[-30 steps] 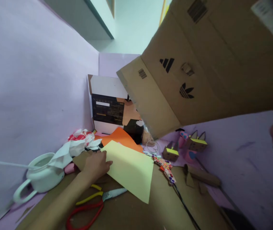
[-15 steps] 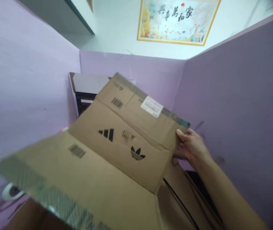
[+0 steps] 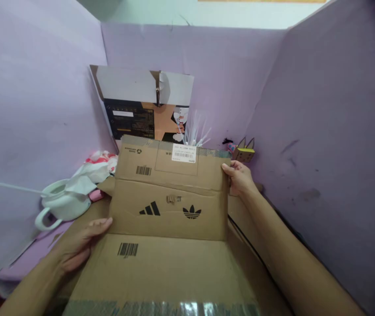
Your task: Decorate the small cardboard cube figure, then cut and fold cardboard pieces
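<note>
A creased brown cardboard sheet [image 3: 170, 219], looking like an unfolded shipping box, spans the middle of the head view. It bears two black logos, barcodes, a white label [image 3: 184, 152] and strips of shiny tape along its far and near edges. My right hand [image 3: 241, 177] pinches its upper right edge, thumb on the printed face and fingers behind. At its left edge my left hand [image 3: 83, 245] has the thumb along the cardboard; those fingers are partly hidden behind it. The sheet's near part runs out of view at the bottom.
A white cup [image 3: 64, 204] with a stick in it stands at the left beside crumpled plastic packaging [image 3: 100, 162]. A printed box panel [image 3: 131, 87] leans at the back, near white strips [image 3: 198, 131] and a small cardboard animal figure [image 3: 244, 151]. Lilac walls [image 3: 322, 131] enclose three sides.
The cardboard has swung from a slant to nearly level and sits lower in view. My left hand has come into sight at its left edge. The view has tipped downward.
</note>
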The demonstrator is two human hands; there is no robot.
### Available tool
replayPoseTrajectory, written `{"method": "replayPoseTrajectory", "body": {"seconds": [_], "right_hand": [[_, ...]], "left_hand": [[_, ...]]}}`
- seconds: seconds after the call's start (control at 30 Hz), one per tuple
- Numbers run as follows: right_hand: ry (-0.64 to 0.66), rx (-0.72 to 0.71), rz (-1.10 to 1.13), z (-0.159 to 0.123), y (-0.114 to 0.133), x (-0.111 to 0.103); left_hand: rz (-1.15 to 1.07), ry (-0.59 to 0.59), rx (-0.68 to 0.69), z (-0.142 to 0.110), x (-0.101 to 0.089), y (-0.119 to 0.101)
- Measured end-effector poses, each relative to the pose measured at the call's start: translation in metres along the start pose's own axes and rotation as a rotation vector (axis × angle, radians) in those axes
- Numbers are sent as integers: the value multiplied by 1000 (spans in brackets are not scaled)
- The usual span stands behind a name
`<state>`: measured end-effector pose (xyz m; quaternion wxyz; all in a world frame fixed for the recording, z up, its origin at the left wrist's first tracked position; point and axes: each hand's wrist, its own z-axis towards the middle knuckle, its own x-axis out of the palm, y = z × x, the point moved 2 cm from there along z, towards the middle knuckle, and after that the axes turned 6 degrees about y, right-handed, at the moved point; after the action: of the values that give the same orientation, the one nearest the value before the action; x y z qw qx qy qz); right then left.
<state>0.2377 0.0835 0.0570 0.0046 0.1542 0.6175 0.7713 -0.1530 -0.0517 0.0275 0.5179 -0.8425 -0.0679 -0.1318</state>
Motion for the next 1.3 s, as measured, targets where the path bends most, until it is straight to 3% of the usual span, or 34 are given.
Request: {"method": "replayPoseTrajectory", "body": {"seconds": [0.07, 0.23, 0.47, 0.67, 0.9, 1.13, 1.3], "right_hand": [[3, -5, 10, -1, -5, 2], [62, 4, -2, -16, -16, 5], [213, 220, -42, -81, -26, 5], [195, 340, -11, -121, -33, 3], [190, 313, 58, -131, -45, 4], [221, 263, 132, -135, -43, 2], [333, 424, 254, -138, -33, -2]], "left_hand": [[-97, 69, -73, 3, 10, 8], [-45, -134, 85, 8, 12, 23], [-11, -171, 208, 12, 0, 35], [7, -196, 241, 14, -5, 40], [70, -249, 164, 7, -1, 37], [-16, -157, 207, 12, -1, 39], [33, -292, 173, -5, 9, 24]]}}
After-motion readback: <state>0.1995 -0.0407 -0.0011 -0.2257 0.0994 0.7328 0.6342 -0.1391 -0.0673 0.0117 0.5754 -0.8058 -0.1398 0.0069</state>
